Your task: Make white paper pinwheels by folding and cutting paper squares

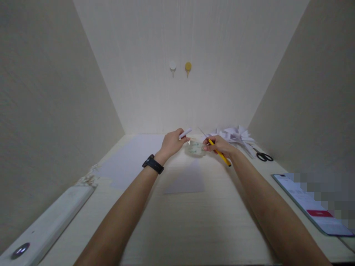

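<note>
My left hand (173,142), with a black watch on its wrist, is closed around a small white paper tube (185,133). Its thumb and finger also reach the edge of a clear tape roll (195,147) with greenish print. My right hand (219,145) grips a slim yellow utility knife (223,158), its thin blade pointing up and left. Fingertips of that same hand touch the tape roll's right side. Below the hands, a piece of white paper (187,183) lies flat on the pale table (194,221).
White sheets (127,155) lie at the left back. Folded paper pieces (235,133) are piled at the right back, beside black-handled scissors (264,157). A phone (307,203) lies at the right, a white power strip (52,221) at the left. Two hooks (188,67) are on the back wall.
</note>
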`<act>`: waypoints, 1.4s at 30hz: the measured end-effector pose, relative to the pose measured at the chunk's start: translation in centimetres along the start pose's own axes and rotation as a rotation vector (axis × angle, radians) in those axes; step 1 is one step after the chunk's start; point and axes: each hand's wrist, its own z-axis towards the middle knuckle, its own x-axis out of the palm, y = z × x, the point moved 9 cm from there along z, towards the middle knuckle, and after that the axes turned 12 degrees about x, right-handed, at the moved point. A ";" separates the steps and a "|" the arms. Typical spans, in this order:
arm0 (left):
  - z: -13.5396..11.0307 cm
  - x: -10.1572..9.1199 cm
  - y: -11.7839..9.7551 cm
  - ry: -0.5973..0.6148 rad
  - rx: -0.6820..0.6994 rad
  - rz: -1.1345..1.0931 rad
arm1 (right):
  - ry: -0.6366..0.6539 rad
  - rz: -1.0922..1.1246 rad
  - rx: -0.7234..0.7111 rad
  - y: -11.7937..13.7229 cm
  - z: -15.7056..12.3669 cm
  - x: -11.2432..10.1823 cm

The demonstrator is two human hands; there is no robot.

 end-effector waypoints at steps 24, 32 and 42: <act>-1.1 0.0 -0.1 0.017 -0.090 0.142 | 0.007 -0.079 -0.026 -0.3 0.4 0.6; -1.1 -1.3 1.1 -0.091 -0.162 0.082 | 0.035 -0.119 -0.022 -0.7 0.4 0.3; -1.2 -1.0 3.1 -0.127 -0.267 -0.159 | 0.015 -0.264 -0.102 -0.4 1.1 -0.8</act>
